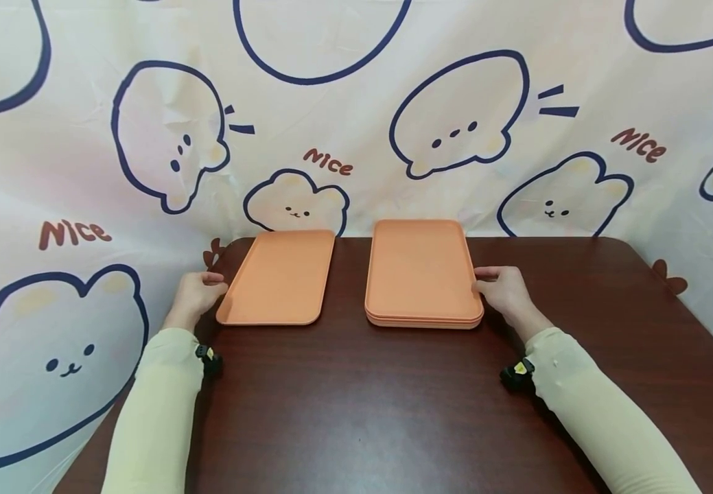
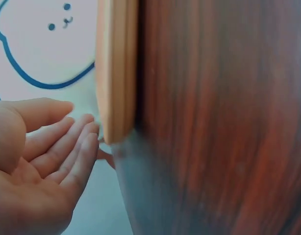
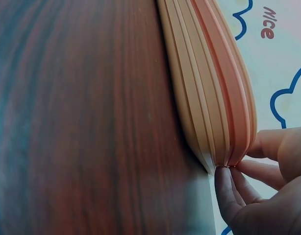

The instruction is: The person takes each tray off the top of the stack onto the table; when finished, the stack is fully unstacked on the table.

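Note:
Two sets of flat orange rectangular trays lie side by side at the back of the table. The left set (image 1: pixel 278 278) looks thin; the taller right stack (image 1: pixel 419 271) shows several layered rims. My left hand (image 1: pixel 194 296) is beside the left set's outer edge. In the left wrist view its fingers (image 2: pixel 77 147) are loosely extended by the tray corner, gripping nothing. My right hand (image 1: pixel 506 293) pinches the right stack's outer edge. In the right wrist view the thumb is at the upper rim and the fingertips (image 3: pixel 224 181) are against the side; how many trays it holds is unclear.
The dark brown wooden table (image 1: pixel 356 405) extends in front of the trays and to the right. A pale cloth (image 1: pixel 362 123) with cartoon bears hangs directly behind and along the left side. A strip of table separates the two tray sets.

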`<state>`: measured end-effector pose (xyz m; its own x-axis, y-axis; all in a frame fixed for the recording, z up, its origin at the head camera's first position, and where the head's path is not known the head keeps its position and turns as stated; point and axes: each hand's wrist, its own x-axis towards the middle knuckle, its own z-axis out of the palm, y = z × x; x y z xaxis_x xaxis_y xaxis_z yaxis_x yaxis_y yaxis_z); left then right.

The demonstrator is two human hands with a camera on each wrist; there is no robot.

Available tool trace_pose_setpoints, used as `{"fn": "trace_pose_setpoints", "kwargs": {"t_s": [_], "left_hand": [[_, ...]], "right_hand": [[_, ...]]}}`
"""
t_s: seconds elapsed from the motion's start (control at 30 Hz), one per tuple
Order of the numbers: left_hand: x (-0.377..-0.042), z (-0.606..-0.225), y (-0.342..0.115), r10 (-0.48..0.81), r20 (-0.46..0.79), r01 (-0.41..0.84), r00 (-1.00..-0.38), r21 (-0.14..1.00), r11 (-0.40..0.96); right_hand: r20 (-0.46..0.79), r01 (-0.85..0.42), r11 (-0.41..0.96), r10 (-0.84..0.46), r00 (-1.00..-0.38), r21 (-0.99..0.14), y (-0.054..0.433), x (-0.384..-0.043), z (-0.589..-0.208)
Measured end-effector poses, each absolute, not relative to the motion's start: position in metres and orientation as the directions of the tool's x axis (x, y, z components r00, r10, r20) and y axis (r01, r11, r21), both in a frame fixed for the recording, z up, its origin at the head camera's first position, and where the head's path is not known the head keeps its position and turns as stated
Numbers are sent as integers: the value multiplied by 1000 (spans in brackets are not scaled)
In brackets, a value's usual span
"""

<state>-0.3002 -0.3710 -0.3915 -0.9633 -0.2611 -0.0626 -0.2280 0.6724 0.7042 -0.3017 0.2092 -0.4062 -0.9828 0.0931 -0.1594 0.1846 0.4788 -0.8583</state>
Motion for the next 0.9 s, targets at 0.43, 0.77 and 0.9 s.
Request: {"fn": "trace_pose_setpoints", "kwargs": {"t_s": [0.43,0.77,0.9], "left_hand": [[-302,-378,-308,-35,-54,-64,-998,868,493],[-313,-380,-244,149,-74,-11,-986,921,389],[-317,-384,-216,174,-84,-8,-981,918,397]], "right_hand": [[-191,198,468,63,-980,-862,215,-301,-402],[-177,175,453,40,-983,-874,216,-299,-403],[-186,182,446,35,-982,-876,216,-298,-404]]}}
